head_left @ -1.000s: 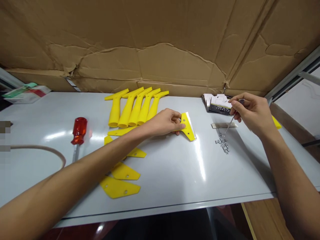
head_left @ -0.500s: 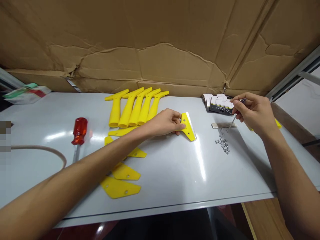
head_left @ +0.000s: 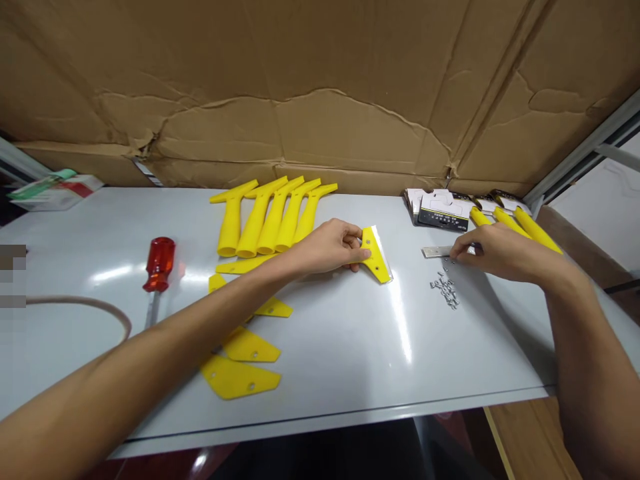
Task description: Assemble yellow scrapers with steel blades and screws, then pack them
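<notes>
My left hand is closed on a yellow scraper, its fingers gripping the end away from the metal blade. Two holes show in the yellow head, which lies at or just over the tabletop. To the right, my right hand has its fingertips pinched at a flat stack of metal blades. A dark bit shows between those fingers, but I cannot make out what they hold. Just in front of them lies a loose pile of small silver screws.
Yellow scraper handles stand in a row behind my left forearm. Yellow plates lie in front of it. A red-handled screwdriver is at left. Blade cards and more yellow handles sit back right, before a cardboard wall.
My right hand has come down and turned over onto the blade stack. The thin screwdriver shaft it held pointing at the screws no longer shows. My left hand has stayed in place.
</notes>
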A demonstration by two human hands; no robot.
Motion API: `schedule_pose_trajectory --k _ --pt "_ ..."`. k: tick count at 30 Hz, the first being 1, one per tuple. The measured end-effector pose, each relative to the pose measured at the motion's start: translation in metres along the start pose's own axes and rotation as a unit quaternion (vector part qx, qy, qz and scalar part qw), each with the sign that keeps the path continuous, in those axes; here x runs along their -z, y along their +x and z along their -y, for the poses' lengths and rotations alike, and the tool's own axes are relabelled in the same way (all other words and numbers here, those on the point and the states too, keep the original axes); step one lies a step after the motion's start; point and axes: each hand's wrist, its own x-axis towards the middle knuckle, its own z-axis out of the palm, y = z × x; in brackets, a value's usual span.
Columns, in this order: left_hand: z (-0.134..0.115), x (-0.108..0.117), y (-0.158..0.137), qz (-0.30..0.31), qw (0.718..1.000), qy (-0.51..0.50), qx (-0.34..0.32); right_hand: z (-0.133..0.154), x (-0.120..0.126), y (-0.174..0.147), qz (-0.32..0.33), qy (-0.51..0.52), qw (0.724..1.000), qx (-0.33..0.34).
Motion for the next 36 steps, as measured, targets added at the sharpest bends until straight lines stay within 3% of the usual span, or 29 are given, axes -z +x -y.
schedule_pose_trajectory --k 11,18,23,31,36 --pt "-0.005 0.0 -0.002 0.001 1.0 -0.012 0.001 -0.002 -0.009 0.002 0.001 0.021 0.999 0.024" --pt "-0.002 0.0 -0.001 -0.001 1.0 -0.006 -0.01 0.015 0.005 -0.006 0.002 0.036 0.998 0.061" --pt "-0.002 0.0 -0.001 -0.001 1.0 0.007 0.001 0.02 -0.001 -0.004 0.018 0.063 0.994 0.088" --pt "-0.001 0.0 0.001 -0.012 1.0 0.024 0.003 0.027 -0.001 -0.004 -0.004 0.028 0.995 0.098" --pt "0.004 -0.001 0.004 -0.015 1.0 0.024 -0.002 0.052 0.002 -0.005 -0.061 0.102 0.98 0.158"
